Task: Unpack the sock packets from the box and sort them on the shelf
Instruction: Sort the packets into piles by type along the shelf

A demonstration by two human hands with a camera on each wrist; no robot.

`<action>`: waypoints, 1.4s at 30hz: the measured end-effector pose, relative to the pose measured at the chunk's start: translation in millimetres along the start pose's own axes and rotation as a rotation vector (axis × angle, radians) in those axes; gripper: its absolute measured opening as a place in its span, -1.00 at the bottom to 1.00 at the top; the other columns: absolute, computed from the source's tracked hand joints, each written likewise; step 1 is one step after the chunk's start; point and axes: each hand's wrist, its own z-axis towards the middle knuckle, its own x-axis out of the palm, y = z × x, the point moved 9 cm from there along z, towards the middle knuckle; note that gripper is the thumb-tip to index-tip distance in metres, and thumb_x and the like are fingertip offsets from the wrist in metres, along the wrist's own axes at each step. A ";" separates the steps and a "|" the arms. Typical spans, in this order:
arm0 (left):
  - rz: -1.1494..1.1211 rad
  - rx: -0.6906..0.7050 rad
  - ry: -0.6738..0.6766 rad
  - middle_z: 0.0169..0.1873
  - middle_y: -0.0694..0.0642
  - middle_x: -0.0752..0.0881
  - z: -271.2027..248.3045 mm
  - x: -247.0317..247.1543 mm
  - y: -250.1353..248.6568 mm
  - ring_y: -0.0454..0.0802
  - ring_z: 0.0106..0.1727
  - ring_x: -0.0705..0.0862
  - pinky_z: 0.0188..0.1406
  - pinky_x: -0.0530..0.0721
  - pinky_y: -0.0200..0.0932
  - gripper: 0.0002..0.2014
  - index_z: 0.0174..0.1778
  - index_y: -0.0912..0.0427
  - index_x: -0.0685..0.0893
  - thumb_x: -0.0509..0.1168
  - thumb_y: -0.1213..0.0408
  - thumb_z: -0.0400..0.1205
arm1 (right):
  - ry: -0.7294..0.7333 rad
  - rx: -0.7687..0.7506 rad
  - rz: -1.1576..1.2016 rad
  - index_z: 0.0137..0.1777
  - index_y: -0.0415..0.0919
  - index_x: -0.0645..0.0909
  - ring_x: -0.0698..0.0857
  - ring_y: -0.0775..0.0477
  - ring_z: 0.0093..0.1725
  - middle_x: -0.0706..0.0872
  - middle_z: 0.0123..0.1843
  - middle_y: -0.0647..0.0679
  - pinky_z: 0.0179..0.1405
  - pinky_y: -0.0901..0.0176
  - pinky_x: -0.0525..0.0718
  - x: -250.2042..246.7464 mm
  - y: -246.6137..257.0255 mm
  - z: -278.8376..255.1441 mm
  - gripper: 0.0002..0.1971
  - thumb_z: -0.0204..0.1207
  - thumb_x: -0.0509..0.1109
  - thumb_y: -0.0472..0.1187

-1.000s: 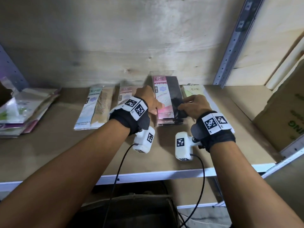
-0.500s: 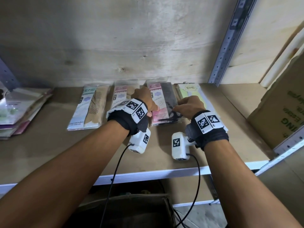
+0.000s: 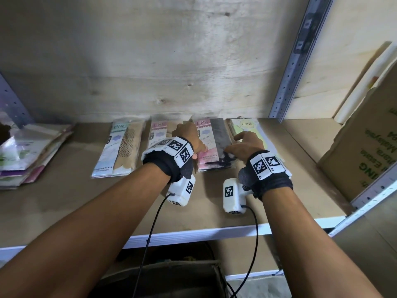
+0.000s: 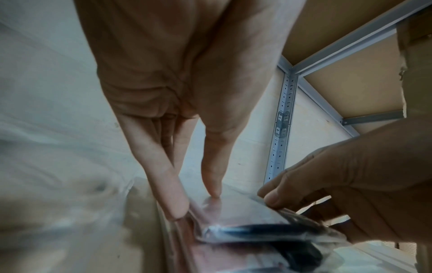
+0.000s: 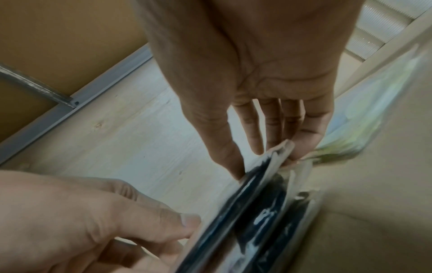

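A pink-and-black sock packet (image 3: 214, 136) lies on top of a stack of like packets at the back of the shelf (image 3: 64, 203). My left hand (image 3: 189, 138) pinches its left edge, thumb (image 4: 214, 190) on top and straight fingers (image 4: 175, 206) along the side. My right hand (image 3: 245, 145) pinches the right edge (image 5: 278, 153), which is tilted slightly off the stack. A yellow-green packet (image 3: 247, 125) lies to the right under my right fingers, a pink-and-beige packet (image 3: 158, 132) to the left, and a blue-and-beige packet (image 3: 120, 147) further left.
A loose pile of packets (image 3: 28, 151) sits at the shelf's left end. A cardboard box (image 3: 365, 151) stands at the right behind a perforated metal upright (image 3: 294, 61). The plywood back wall is close behind the packets. A dark open box (image 3: 171, 280) sits below the shelf's front edge.
Both hands have brought the pink-and-black packet down onto the stack and a little further back. My right fingers have spread over the yellow-green packet.
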 end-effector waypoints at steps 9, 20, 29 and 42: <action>-0.397 0.102 -0.251 -0.19 0.18 0.86 -22.3 -70.4 35.4 0.05 -0.31 0.86 -0.12 0.85 -0.02 -0.88 -0.13 0.16 0.79 0.51 0.19 0.55 | -0.136 -0.229 0.087 0.09 -0.14 0.73 0.74 -0.04 0.06 0.80 0.06 -0.05 0.14 0.09 0.70 -21.5 46.8 -16.4 -0.76 0.43 0.56 -0.17; -0.827 0.019 -0.375 -0.49 0.11 0.75 -46.1 -90.9 157.4 -0.01 -0.55 0.65 -0.51 0.61 -0.24 -0.81 -0.27 0.17 0.67 0.35 0.24 0.67 | 0.268 -0.329 0.318 -0.19 -0.22 0.62 0.70 0.01 -0.54 0.76 -0.47 -0.04 -0.54 0.24 0.61 71.7 96.4 -62.0 -0.89 0.56 0.44 -0.32; -0.683 -0.113 -0.459 -0.38 0.08 0.82 -70.2 -146.2 258.8 -0.03 -0.41 0.75 -0.27 0.71 -0.14 -0.74 -0.31 0.12 0.74 0.33 0.18 0.69 | 0.439 -0.372 0.360 0.02 -0.43 0.63 0.64 -0.15 -0.46 0.70 -0.36 -0.21 -0.50 0.16 0.60 147.1 165.3 -92.8 -0.89 0.60 0.39 -0.36; -0.332 -0.382 -0.396 0.34 0.29 0.67 -97.9 -204.9 399.7 0.25 0.32 0.65 0.32 0.57 0.00 -0.61 0.33 0.30 0.65 0.31 0.12 0.69 | 0.614 -0.299 0.369 -0.11 -0.29 0.58 0.71 -0.22 -0.38 0.74 -0.26 -0.29 -0.39 0.07 0.77 301.4 262.0 -108.7 -0.90 0.55 0.32 -0.47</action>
